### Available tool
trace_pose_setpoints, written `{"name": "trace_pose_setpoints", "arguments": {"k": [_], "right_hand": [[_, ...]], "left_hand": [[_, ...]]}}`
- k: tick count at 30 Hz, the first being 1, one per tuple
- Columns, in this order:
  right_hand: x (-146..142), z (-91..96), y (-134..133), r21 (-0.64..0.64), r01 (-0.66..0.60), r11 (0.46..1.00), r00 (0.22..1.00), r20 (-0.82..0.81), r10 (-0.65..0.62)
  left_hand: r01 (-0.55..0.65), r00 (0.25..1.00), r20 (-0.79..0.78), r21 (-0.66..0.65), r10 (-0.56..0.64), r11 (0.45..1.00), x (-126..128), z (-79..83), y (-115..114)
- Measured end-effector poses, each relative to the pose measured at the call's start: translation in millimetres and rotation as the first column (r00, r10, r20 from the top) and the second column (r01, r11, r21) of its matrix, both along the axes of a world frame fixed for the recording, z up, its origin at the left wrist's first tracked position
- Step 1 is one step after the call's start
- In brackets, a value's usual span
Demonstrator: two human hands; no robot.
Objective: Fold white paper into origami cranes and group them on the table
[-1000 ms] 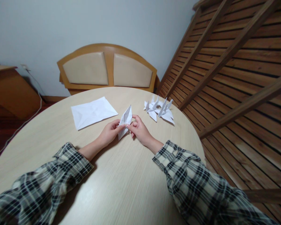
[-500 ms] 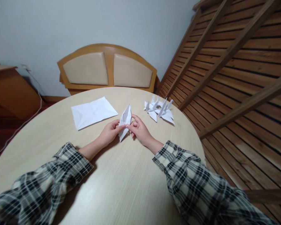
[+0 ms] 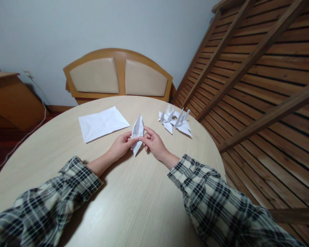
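A folded white paper (image 3: 137, 128), long and diamond-shaped with pointed ends, is held between my two hands above the table. My left hand (image 3: 120, 145) pinches its left side, thumb on the front face. From the right, my right hand (image 3: 154, 144) grips it too, with the thumb on the front and the fingers curled behind. Both thumb tips nearly meet at the paper's middle. The fingertips behind the paper are partly hidden. Left of my hands lies a flat stack of white paper sheets (image 3: 103, 123) with crease lines.
Several folded paper cranes (image 3: 183, 127) stand clustered at the table's far right. The round wooden table (image 3: 128, 199) has a headboard (image 3: 121, 72) with padded panels behind it. Wooden slats (image 3: 247, 113) rise along the right. A cabinet (image 3: 12, 99) and a cable stand at the left.
The folded paper has tilted slightly toward upright, its lower tip shifting a little to the right. Both hands keep hold of it in nearly the same place.
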State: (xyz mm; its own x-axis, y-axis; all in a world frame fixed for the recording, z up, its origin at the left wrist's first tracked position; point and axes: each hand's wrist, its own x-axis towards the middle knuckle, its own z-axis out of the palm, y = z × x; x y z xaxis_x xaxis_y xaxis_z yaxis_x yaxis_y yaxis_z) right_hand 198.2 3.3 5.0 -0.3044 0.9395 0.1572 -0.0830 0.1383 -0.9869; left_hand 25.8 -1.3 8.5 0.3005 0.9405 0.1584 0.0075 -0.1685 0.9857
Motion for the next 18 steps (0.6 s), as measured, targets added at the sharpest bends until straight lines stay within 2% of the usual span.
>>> {"name": "trace_pose_setpoints", "arguments": {"k": [13,18], "right_hand": [[-0.5,-0.3,-0.2,0.015,0.004,1.000,1.000,0.018,-0.004],[-0.1,0.8,-1.5,0.013,-0.016,1.000,0.999,0.048,0.015]], "left_hand": [[-0.024,0.999,-0.047,0.038,0.025,0.999,-0.6,-0.7,0.7],[-0.024,1.000,-0.013,0.005,0.024,1.000,0.7,1.2,-0.2]]}}
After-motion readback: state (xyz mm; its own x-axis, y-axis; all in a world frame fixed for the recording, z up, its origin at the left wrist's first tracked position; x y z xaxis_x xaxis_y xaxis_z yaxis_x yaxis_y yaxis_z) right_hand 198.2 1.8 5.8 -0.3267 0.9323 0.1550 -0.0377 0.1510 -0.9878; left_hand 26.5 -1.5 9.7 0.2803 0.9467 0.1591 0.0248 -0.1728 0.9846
